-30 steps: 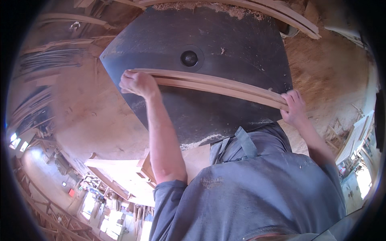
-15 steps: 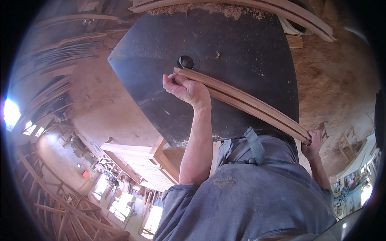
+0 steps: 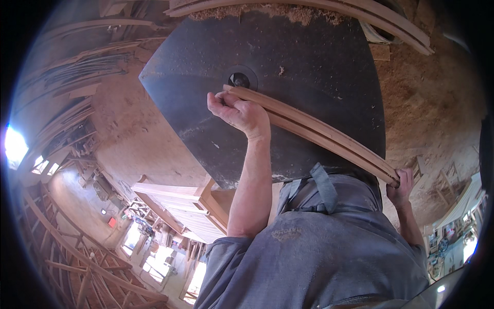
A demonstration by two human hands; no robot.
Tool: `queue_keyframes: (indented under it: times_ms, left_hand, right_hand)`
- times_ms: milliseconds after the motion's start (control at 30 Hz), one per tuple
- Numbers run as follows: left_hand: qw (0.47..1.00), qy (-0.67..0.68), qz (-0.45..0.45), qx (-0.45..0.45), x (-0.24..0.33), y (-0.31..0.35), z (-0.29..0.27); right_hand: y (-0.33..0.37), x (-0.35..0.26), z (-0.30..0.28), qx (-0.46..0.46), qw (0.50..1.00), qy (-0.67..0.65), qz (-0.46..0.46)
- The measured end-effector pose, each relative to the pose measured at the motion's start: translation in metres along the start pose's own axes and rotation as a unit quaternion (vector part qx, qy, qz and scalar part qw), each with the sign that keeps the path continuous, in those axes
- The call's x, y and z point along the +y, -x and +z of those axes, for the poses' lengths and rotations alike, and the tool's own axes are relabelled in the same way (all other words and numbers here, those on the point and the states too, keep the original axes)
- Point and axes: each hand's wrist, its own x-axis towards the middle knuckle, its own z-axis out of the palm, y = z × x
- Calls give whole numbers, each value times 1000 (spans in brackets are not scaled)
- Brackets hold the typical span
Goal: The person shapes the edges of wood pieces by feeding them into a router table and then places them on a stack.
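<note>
A long grooved wooden strip (image 3: 329, 138) lies slantwise across a dark flat machine table (image 3: 319, 67). Its far left end touches or nearly touches a round black spindle cutter (image 3: 238, 80) set in the tabletop. My left hand (image 3: 242, 116) is closed at that end, fingers curled against the wood, close beside the cutter. At the near right end, which juts past the table's edge, my right hand (image 3: 401, 185) wraps round the strip. Part of the right-hand fingers is hidden behind the wood.
Another grooved strip (image 3: 309, 7) lies along the table's far edge, beside a heap of shavings (image 3: 288, 14). Sawdust covers the floor (image 3: 432, 92) to the right. Slatted wooden panelwork (image 3: 177, 203) stands at the lower left, and stacked timber (image 3: 77, 72) lies farther left.
The view has shifted very slightly. Both hands keep their hold, and the strip rests in nearly the same place against the cutter.
</note>
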Motion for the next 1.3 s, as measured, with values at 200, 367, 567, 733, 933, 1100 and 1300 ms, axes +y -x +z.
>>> queue_keyframes:
  times_ms: [200, 367, 567, 733, 933, 1100, 1300]
  left_hand:
    - [999, 44, -26, 9, 0, -18, -1]
    - [996, 76, -26, 27, -2, -36, -1]
    - [995, 79, -37, 38, -7, -62, -6]
    - [997, 50, -41, 52, 0, -78, -6]
    - [994, 60, -44, 78, -11, -113, -13]
    - [994, 40, -37, 97, -20, -144, -22]
    - [992, 19, -27, 118, -37, -184, -36]
  right_hand:
    - [-16, -6, 4, 31, 999, 27, -17]
    - [-35, -15, 4, 39, 999, 23, -16]
    - [-54, -26, 8, 57, 998, 10, -32]
    - [-73, -38, 5, 55, 997, -27, -49]
    - [-99, -42, 9, 67, 993, -50, -82]
    - [-127, -53, 24, 102, 990, -45, -84]
    - [-160, -74, 37, 126, 987, -37, -97]
